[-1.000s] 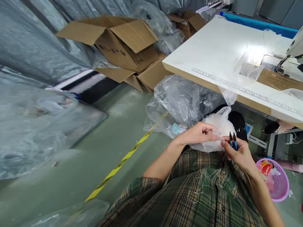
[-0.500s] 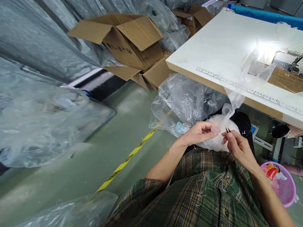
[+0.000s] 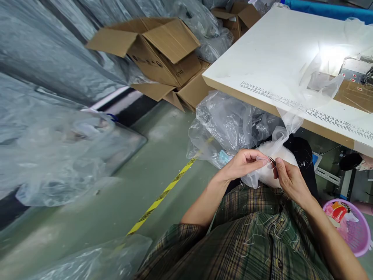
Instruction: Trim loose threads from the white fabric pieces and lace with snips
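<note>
Over my lap, my left hand (image 3: 243, 165) pinches the edge of a sheer white fabric piece (image 3: 272, 163). My right hand (image 3: 288, 179) is closed round small thread snips (image 3: 271, 160), whose dark blades point left at the pinched spot. The two hands almost touch. The fabric bunches on my lap and trails up over the edge of the white sewing table (image 3: 262, 50). Most of the snips are hidden inside my right hand.
A crumpled clear plastic bag (image 3: 227, 124) sits under the table's edge. Open cardboard boxes (image 3: 157, 50) stand at the back. Large plastic-wrapped bundles (image 3: 52, 147) fill the left. A pink basket (image 3: 348, 225) stands at lower right, and yellow tape (image 3: 163, 194) crosses the green floor.
The snips have tipped from upright, blue handles showing, to pointing left at my left fingertips. Both hands have drawn closer together. The camera has shifted slightly left.
</note>
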`<action>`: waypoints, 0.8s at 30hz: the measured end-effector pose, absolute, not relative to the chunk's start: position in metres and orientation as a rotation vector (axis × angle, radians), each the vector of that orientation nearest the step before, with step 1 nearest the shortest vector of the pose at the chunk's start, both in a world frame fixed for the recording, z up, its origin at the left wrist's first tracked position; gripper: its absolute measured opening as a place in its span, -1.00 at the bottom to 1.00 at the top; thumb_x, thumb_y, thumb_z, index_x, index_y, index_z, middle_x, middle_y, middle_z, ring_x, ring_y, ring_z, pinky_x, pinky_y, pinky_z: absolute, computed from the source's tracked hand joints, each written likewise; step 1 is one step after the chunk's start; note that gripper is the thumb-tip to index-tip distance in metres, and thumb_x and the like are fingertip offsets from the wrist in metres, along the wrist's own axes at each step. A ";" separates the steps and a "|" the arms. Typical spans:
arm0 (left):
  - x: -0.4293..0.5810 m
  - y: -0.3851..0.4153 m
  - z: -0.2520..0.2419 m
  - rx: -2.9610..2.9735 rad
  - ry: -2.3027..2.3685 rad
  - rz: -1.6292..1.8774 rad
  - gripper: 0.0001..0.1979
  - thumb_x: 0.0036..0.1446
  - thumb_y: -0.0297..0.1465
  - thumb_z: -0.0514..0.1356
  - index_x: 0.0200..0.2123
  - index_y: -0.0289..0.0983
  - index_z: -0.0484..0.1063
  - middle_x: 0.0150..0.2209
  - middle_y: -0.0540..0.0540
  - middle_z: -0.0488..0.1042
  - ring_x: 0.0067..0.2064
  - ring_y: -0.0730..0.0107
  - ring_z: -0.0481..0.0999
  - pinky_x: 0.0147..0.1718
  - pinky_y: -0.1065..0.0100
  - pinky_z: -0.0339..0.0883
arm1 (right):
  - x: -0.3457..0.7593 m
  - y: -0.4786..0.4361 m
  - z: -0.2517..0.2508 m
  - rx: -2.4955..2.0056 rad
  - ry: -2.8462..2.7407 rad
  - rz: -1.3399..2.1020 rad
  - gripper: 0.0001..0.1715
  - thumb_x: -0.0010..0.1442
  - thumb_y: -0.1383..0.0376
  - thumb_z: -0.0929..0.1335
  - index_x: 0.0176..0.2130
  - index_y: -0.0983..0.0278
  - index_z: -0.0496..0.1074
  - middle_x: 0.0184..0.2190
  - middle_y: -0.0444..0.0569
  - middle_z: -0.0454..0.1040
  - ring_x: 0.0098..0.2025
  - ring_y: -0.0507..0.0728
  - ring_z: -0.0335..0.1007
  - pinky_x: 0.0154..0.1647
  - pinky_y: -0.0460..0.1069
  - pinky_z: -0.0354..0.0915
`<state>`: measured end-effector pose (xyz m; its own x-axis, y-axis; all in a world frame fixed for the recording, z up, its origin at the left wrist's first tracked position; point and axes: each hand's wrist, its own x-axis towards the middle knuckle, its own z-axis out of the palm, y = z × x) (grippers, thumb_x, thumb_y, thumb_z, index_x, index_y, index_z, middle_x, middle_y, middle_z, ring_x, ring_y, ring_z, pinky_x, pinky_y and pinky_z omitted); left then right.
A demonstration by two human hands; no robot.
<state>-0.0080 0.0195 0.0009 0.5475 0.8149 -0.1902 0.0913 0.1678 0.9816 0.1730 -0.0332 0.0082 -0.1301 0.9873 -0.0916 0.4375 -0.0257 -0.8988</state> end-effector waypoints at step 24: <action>-0.005 0.014 0.001 1.343 0.833 0.547 -0.67 0.13 -0.18 0.29 -0.24 -0.36 0.58 -0.32 -0.12 0.60 -0.38 0.49 0.49 -0.44 0.48 0.32 | 0.169 -0.050 -0.010 -1.569 -1.508 1.110 -0.58 0.24 -0.09 0.24 -0.30 0.20 0.32 -0.60 -0.23 0.22 -0.59 0.02 0.11 -0.53 -0.08 0.07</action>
